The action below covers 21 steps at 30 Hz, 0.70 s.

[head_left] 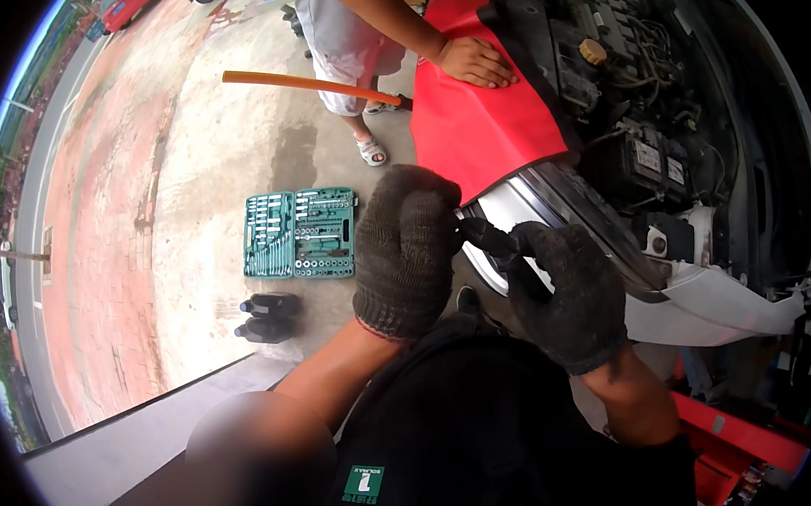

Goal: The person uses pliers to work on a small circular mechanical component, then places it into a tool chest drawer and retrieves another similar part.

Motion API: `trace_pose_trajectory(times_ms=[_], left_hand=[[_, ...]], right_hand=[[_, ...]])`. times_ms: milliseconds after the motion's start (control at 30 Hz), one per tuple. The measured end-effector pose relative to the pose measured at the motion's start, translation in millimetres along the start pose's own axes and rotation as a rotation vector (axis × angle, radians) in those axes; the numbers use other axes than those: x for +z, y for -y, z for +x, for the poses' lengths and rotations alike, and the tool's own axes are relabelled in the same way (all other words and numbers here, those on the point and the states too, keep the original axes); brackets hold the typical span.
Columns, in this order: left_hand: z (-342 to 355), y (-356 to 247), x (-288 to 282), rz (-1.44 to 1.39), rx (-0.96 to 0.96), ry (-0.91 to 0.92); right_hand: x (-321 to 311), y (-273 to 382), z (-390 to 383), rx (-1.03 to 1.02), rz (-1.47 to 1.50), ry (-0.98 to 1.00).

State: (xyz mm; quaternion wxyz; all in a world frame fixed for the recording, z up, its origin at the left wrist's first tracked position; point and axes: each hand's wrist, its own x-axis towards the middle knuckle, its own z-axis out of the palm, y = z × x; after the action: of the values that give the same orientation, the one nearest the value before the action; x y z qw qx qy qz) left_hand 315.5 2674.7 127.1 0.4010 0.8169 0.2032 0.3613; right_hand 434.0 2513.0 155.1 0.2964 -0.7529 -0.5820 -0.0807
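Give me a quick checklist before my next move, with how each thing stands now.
1. Gloves on left hand and right hand: ok.
2. Dark piece between them identified: cannot tell.
3. Co-worker's hand off the engine: ok, resting on the red cover.
4. Cover shielding the whole front edge: not ok, the near white stretch is bare.
5. Toolkit open on the ground: ok.

Near the centre of the frame, the gloved left hand (408,253) and right hand (569,298) pinch a small black item (487,238), too dark to make out, beside a white car (728,298). At top centre, a co-worker's bare hand (477,62) rests on a red cover (486,130); left of centre, an open green tool case (327,274) lies above two dark bottles (272,328).
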Motion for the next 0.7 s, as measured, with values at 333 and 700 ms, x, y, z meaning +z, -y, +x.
trace_pose_trajectory(times_ms=[333, 700], left_hand=[[10.8, 4.8, -21.8, -0.166, -0.092, 0.108], [22.6, -15.1, -28.4, -0.844, -0.512, 0.159]], right_hand=[[-25.3, -2.8, 3.0, 0.435, 0.546, 0.231], [-27.4, 4.9, 16.8, 0.109, 0.193, 0.191]])
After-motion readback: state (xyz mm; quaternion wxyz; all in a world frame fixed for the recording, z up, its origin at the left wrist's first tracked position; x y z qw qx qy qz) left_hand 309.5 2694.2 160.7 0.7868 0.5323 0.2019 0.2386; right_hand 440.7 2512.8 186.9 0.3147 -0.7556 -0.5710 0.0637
